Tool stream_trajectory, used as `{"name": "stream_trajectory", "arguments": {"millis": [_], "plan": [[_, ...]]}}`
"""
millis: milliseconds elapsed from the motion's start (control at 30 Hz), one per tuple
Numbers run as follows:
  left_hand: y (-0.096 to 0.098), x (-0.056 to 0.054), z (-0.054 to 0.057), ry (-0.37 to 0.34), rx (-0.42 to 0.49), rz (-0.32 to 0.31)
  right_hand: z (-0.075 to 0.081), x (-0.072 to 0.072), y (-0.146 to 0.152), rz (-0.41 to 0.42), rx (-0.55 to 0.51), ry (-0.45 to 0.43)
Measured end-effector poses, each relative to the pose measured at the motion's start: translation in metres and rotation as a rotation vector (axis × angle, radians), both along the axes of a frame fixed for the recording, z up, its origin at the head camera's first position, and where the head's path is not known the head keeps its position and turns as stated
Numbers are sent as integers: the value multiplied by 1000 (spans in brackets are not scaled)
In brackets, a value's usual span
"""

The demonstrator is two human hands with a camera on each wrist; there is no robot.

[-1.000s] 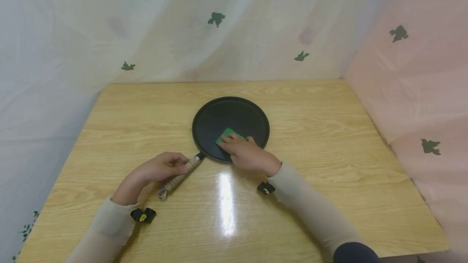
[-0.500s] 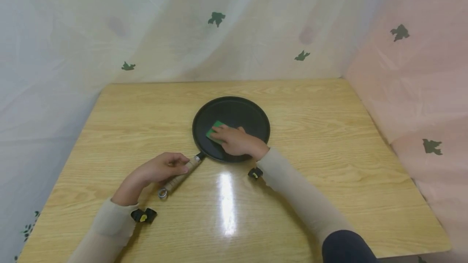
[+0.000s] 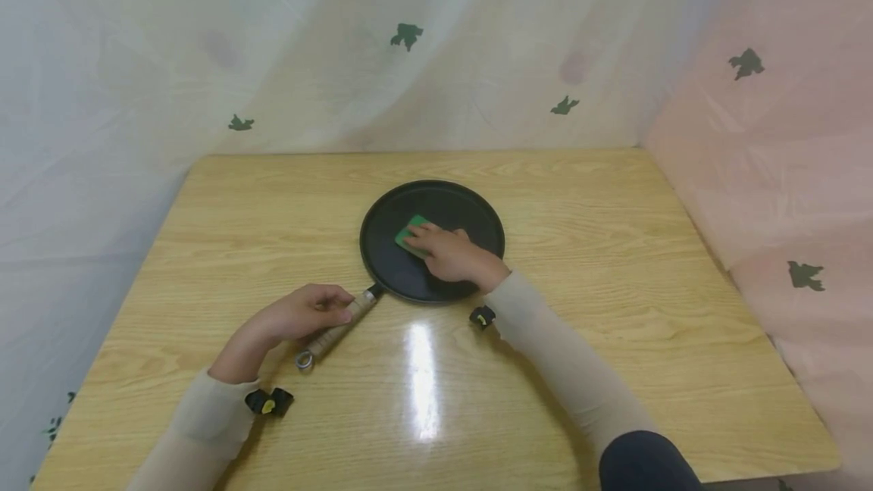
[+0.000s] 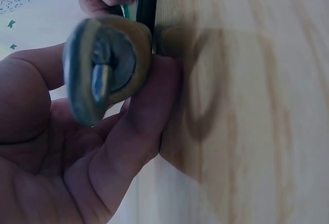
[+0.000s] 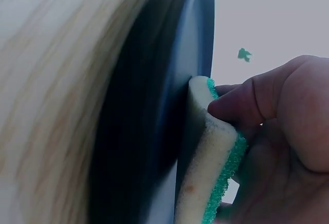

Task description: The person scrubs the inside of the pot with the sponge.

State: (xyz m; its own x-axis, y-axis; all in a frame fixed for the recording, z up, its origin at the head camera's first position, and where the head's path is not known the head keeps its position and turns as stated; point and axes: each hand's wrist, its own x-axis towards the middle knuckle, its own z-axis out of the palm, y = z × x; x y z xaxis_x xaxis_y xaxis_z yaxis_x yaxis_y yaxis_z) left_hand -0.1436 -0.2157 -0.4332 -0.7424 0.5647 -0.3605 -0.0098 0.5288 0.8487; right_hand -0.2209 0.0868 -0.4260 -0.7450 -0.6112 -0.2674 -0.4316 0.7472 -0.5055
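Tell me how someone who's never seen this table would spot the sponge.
On the wood-grain table, look for the round black pan. On the pan's flat surface, gripped by the person's right hand, is the sponge. Its bright green top over a pale lower layer sets it apart from the dark pan around it.

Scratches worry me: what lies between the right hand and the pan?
A sponge, its pale side facing the pan; the right wrist view shows it.
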Motion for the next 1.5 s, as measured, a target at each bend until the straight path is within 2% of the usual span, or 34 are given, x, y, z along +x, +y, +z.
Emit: {"name": "stream_trajectory", "arguments": {"millis": [200,467,800,933,1067,1233,1367,1500], "plan": [[1,0,-1,-2,13,-1,-2,3,19,-49,-3,23],[1,0,-2,11,19,-1,-1,18,32,-73,-9,65],[3,0,-1,17,15,1,-3,47,22,-74,13,83],[4,-1,-1,16,13,1,-3,52,13,-55,-16,60],[3,0,1,9,12,2,-1,46,2,-23,-44,51],[2,0,-2,4,24,0,-1,26,-6,4,-1,49],[2,0,-3,8,22,2,-4,13,-4,-25,8,28],[2,0,-1,18,10,5,-7,6,7,-67,-4,37]]}}
